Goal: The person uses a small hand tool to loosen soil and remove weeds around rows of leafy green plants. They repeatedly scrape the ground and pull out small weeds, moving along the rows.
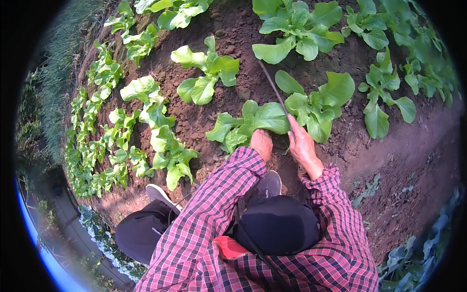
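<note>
At the middle of the soil bed (189, 119), the near lettuce (270, 118) stands rooted right in front of the crouched person, its leaves spread over the left hand (261, 143). That hand is tucked in low at the plant's base; its fingers are hidden, so I can't tell if they grasp anything. The right hand (302, 148), just beside it, is closed round one end of a thin stick (274, 88). The stick slants forward and leftward, passing between the near lettuce and the right neighbour (316, 104), with its far end just beside the top plant (296, 31).

The work looks to be at the near lettuce's base. To do it well, I'd keep the left fingers low by the stem, lift the leaves softly since they probably tear easily, and keep the stick off the right neighbour's leaves. Feet should stay off the plants too: the right shoe (270, 185) is close behind the hands.

Containers: I make out no pot, tray or basket; the lettuces grow straight from the soil. Farther out, more lettuce rows (104, 73) run along the left, with tall grass (63, 87) beyond.
</note>
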Available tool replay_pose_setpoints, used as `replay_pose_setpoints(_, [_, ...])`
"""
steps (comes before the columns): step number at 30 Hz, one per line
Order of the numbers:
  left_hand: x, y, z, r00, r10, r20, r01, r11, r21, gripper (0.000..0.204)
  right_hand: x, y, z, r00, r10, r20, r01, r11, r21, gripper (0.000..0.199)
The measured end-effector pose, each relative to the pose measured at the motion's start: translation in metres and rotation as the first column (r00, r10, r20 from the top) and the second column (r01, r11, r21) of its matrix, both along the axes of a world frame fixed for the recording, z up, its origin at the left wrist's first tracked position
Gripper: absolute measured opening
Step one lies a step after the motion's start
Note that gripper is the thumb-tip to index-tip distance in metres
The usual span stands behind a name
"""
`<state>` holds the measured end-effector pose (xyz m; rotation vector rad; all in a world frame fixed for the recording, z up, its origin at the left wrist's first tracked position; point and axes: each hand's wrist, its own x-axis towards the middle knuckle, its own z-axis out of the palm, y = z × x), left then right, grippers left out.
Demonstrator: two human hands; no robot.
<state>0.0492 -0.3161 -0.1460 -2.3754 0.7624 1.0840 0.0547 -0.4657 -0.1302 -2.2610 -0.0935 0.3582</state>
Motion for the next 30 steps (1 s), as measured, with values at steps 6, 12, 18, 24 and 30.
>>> replay_pose_setpoints(6, [-0.007,0.029,0.01,0.99,-0.029,0.14,0.038,0.997,-0.065,0.036,-0.112,-0.027,-0.01,0.964,0.076,-0.253,-0.145,0.952,-0.269,0.058])
replay_pose_setpoints(12, [0.01,0.052,0.018,0.997,0.01,0.072,0.002,0.988,-0.153,0.034,-0.23,-0.086,0.045,0.904,0.013,-0.428,-0.142,0.952,-0.272,0.066])
replay_pose_setpoints(18, [0.011,0.056,0.021,0.998,-0.027,0.057,0.036,0.987,-0.155,0.034,-0.207,-0.074,0.044,0.94,0.068,-0.335,-0.179,0.933,-0.313,0.069])
replay_pose_setpoints(24, [0.008,0.058,0.02,0.997,-0.064,0.046,0.07,0.989,-0.13,0.036,-0.131,-0.015,0.004,0.996,0.009,-0.085,-0.031,0.965,-0.259,0.067])
replay_pose_setpoints(30, [0.013,0.061,0.024,0.996,-0.086,0.027,0.089,0.989,-0.119,0.036,-0.22,-0.044,0.018,0.921,0.096,-0.377,-0.205,0.944,-0.259,0.065])
